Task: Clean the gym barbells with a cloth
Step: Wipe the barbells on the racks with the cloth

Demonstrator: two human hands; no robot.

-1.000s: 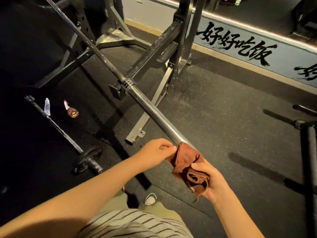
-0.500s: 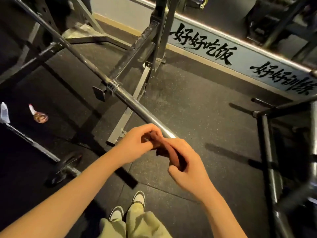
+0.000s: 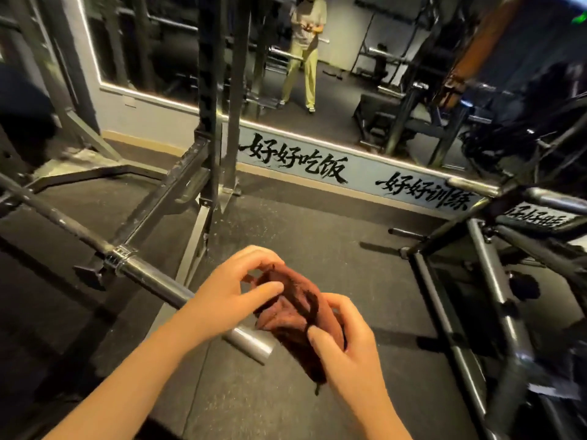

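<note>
Holding a bunched cloth (image 3: 293,308) at lower centre of the frame, the left hand (image 3: 222,300) pinches its upper edge while the right hand (image 3: 346,341) curls round its lower end. The barbell (image 3: 149,279) sleeve runs from mid-left, ending beneath the hands.

The dark speckled rubber floor (image 3: 301,242) carries the rack's silver base rail (image 3: 197,238).

Your left hand (image 3: 219,303) and right hand (image 3: 349,354) are bare; forearms (image 3: 133,379) uncovered; in the mirror (image 3: 343,100) you wear a pale top (image 3: 306,23); loose yellow-green trousers (image 3: 301,77).
</note>
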